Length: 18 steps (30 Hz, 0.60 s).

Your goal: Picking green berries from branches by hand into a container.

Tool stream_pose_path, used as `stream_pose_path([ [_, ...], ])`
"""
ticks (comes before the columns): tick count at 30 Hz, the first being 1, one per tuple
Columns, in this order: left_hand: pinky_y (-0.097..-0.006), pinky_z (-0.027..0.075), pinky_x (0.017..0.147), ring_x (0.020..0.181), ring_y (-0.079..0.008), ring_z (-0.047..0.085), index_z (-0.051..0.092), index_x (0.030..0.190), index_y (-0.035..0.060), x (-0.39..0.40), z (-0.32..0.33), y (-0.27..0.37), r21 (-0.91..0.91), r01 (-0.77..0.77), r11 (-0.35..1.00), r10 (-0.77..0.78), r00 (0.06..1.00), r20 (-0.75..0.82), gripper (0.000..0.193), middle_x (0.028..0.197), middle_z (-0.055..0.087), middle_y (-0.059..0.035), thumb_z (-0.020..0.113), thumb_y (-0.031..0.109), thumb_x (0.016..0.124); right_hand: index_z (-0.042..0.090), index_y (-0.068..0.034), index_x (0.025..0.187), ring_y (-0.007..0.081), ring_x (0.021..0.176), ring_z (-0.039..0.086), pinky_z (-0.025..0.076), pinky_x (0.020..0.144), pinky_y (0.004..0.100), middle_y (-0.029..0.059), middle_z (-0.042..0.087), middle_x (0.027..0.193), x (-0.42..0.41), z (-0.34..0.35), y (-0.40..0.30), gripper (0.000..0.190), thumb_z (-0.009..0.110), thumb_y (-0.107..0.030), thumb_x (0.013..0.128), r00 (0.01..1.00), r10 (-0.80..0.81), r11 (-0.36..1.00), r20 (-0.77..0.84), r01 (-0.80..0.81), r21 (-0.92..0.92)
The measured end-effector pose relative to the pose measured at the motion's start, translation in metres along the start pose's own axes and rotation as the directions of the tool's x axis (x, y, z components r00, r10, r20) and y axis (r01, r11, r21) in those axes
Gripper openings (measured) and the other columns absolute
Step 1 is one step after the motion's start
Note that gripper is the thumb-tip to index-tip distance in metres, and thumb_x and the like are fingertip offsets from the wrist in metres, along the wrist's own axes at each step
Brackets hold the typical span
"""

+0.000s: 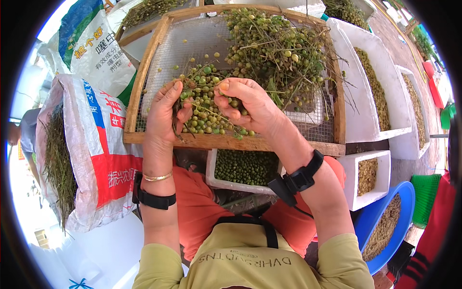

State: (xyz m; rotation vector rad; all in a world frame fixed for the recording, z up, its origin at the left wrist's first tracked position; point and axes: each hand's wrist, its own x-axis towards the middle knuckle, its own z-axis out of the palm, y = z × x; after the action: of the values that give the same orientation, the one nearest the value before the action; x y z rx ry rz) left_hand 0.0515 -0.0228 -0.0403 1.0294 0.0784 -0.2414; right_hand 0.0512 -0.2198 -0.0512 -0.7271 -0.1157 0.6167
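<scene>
A wood-framed wire mesh screen [234, 142] lies in front of me. Over loose round green and yellowish fruits [202, 121] near its front edge, my left hand [164, 108] is closed on thin stems, some dangling below the fingers. My right hand [249, 103] curls around several of the green fruits, its thumb and forefinger pinched together; the fingers partly hide what they grip. A fruiting sprig stretches between the two hands. Behind and to the right, a large heap of stems with fruits [278, 54] covers the mesh.
Beneath the screen stands a white foam box of green fruits [247, 168]. More foam boxes [389, 135] and a blue basin [408, 206] with paler contents are on the right. A woven sack of dry stems [83, 144] stands left. A person's red sleeve [433, 231] shows at lower right.
</scene>
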Motion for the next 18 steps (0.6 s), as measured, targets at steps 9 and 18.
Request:
stream_pose_path([
  [9,-0.0177,0.036,0.036,0.042,-0.0083,0.048,0.061,0.089,0.0087,-0.002,-0.012,0.007,-0.019,-0.046,0.999,0.047,0.998,0.032,0.009,0.066,0.059,-0.0054,0.059,0.017,0.085,0.053,-0.007,0.075,0.0099,0.047,0.048,0.025,0.032,0.0191,0.0058,0.055,0.069,0.000,-0.007,-0.014,0.007,0.049,-0.002,0.075,0.995,0.062,0.997,0.076,-0.060,-0.039],
  [18,-0.0168,0.038,0.036,0.048,-0.0093,0.052,0.061,0.093,0.0076,-0.005,-0.013,0.004,-0.047,-0.064,0.997,0.065,0.997,0.028,0.010,0.075,0.061,-0.0042,0.059,0.013,0.085,0.059,-0.003,0.094,0.0061,0.048,0.046,0.024,0.034,0.0186,0.0016,0.051,0.062,-0.002,0.004,-0.011,0.013,0.055,-0.005,0.081,0.997,-0.017,0.988,-0.082,0.004,-0.154],
])
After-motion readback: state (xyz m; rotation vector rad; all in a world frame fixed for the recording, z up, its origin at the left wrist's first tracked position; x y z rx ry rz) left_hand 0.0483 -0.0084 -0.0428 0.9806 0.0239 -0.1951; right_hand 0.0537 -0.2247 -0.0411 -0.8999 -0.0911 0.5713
